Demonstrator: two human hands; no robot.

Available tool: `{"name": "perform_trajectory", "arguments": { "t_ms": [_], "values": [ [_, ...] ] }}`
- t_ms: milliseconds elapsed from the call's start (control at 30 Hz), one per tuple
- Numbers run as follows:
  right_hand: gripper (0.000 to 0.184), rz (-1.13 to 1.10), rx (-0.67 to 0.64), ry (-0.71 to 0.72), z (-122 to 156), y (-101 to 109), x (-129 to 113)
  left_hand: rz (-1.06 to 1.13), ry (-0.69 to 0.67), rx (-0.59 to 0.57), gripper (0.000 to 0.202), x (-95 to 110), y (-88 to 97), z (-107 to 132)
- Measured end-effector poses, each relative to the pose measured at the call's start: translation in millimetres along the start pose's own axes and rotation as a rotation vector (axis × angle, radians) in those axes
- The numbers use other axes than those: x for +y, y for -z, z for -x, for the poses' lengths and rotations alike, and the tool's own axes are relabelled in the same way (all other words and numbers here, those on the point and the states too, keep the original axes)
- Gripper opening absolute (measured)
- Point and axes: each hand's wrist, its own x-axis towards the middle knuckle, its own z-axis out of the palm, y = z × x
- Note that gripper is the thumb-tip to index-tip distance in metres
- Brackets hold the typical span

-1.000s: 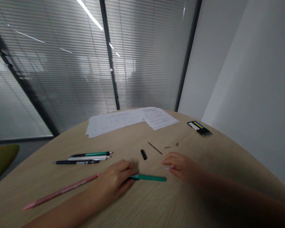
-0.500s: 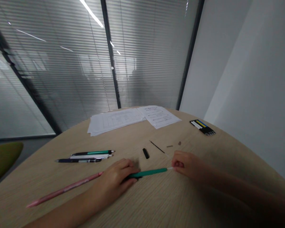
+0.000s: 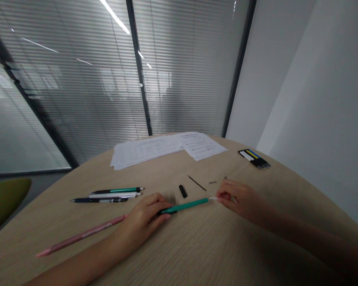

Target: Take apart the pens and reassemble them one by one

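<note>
Clasping a green pen (image 3: 185,206) in left hand (image 3: 141,223), right hand (image 3: 243,200) pinching its white end (image 3: 214,198)

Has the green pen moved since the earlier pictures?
Yes: the green pen has swung, its right end now closer to the black cap.

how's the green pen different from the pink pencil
The green pen is teal with a white tip, while the pink pencil is pale pink and looks longer. The green pen is held between the left hand and right hand, while the pink pencil lies on the table. Both are slim.
</note>
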Motion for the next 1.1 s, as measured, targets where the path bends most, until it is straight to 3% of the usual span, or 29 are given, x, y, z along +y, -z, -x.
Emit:
{"name": "perform_trajectory", "arguments": {
  "t_ms": [500, 667, 867, 1100],
  "values": [
    [0.012, 0.056, 0.026, 0.128, 2, -1, -7, -0.051, -0.042, 0.020, 0.018, 4, 0.6, 1],
    [0.012, -0.020, 0.006, 0.068, 5, -3, -13, -0.029, -0.032, 0.002, 0.018, 9, -0.6, 3],
    [0.011, -0.190, 0.072, -0.074, 7, -1, -21, 0.101, -0.013, -0.017, 0.020, 19, -2.1, 3],
    [0.014, -0.276, 0.170, 0.014, 14, 5, -39, 0.117, -0.005, -0.037, 0.023, 32, -2.8, 4]
  ]
}}
